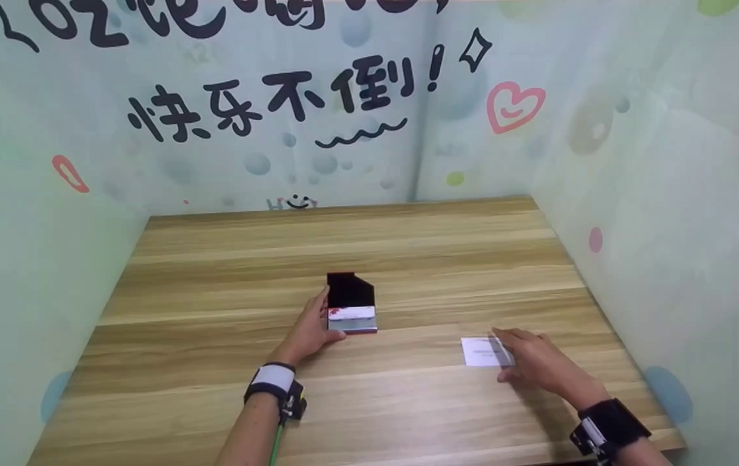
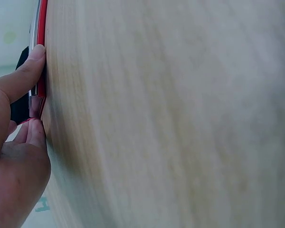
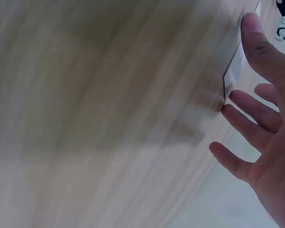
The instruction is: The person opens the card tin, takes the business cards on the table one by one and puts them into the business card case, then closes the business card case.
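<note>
A card holder point(image 1: 351, 291) lies opened flat on the wooden table, its black lid spread toward the back wall. In its near half sit printed cards point(image 1: 351, 313) above a silvery strip. My left hand point(image 1: 308, 333) grips its left side, thumb at the near edge and fingers along the side; the left wrist view shows its red edge point(image 2: 42, 28) between them. To the right, a white card point(image 1: 483, 353) with faint print lies on the table. My right hand point(image 1: 541, 362) is over its right end, and in the right wrist view the fingers spread apart around the card point(image 3: 234, 69).
The wooden table point(image 1: 227, 278) is bounded by a printed back wall point(image 1: 369, 168) and side walls at left point(image 1: 39, 259) and right point(image 1: 661, 259). Straps with small cameras circle the left wrist point(image 1: 272, 382) and the right wrist point(image 1: 612, 424).
</note>
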The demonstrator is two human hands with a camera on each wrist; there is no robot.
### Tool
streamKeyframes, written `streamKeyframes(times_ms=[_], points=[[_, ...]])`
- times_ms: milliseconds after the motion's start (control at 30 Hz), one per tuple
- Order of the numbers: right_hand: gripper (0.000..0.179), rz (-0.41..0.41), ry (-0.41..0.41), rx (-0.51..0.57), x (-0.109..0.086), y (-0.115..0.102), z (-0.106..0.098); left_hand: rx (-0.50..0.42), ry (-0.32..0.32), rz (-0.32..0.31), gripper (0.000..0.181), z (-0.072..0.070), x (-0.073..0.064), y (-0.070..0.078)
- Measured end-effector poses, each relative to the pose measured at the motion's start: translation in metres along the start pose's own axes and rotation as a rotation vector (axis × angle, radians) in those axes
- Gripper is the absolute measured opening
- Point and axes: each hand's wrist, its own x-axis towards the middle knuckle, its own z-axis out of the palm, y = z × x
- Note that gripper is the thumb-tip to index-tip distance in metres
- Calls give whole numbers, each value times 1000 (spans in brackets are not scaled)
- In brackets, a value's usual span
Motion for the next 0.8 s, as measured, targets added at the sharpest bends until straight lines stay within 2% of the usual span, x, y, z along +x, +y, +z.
streamKeyframes(times_ms=[333,467,633,800], points=[[71,-53,63,-6,2,3,4,-6,3,-3,100,-1,-1,0],[68,-26,40,7,4,3,4,-13,4,-2,101,-1,-1,2],[62,26,11,85,5,-1,4,-4,3,-3,100,-1,-2,1],[59,22,18,111,7,-3,5,0,-4,5,101,-1,-1,-2]])
